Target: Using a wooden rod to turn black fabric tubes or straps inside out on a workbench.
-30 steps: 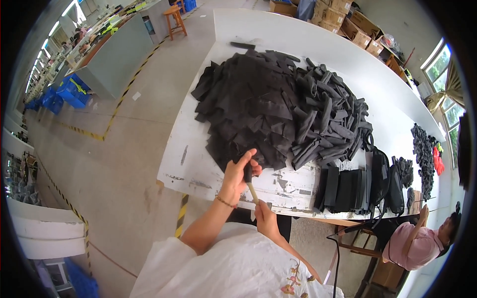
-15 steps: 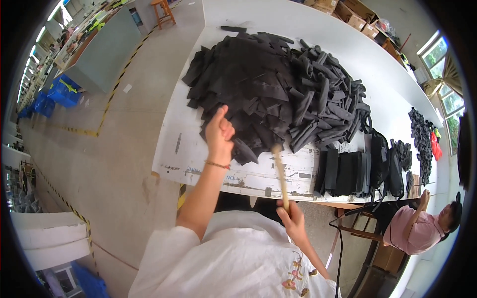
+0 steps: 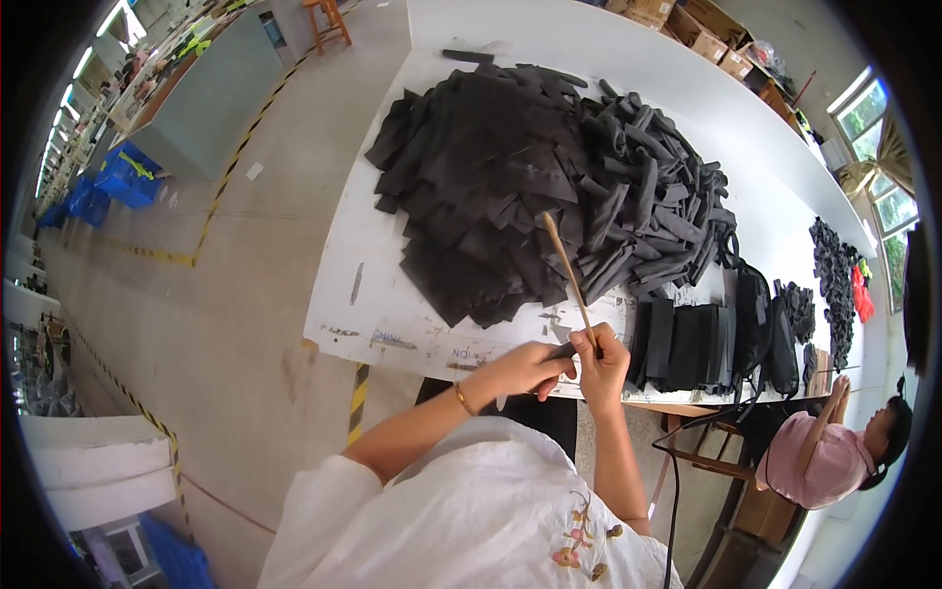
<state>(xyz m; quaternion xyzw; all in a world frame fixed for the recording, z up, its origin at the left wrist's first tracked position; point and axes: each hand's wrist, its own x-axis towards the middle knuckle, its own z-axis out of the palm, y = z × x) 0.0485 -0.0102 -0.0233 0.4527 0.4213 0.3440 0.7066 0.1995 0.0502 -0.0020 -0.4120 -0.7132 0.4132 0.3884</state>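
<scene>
My right hand (image 3: 602, 355) is closed around a thin wooden stick (image 3: 564, 257), which slants up and away over the table edge. Right beside it, my left hand (image 3: 530, 369) pinches a small dark fabric piece (image 3: 562, 350) against the stick's lower end; most of that piece is hidden by the fingers. Beyond the hands lies a big heap of flat black fabric pieces (image 3: 461, 187). Touching it on the right is a heap of narrow, tube-like black fabric pieces (image 3: 653, 187).
The white table (image 3: 343, 304) has worn marks along its front. Stacked black panels (image 3: 692, 344) and a black backpack (image 3: 751, 314) stand on the right. Farther right a person in pink (image 3: 810, 452) sits at the table. Cardboard boxes (image 3: 687, 34) stand behind the back partition.
My left hand has come down from the flat heap to my right hand, and a dark fabric piece now shows in it. My right hand has risen with the stick.
</scene>
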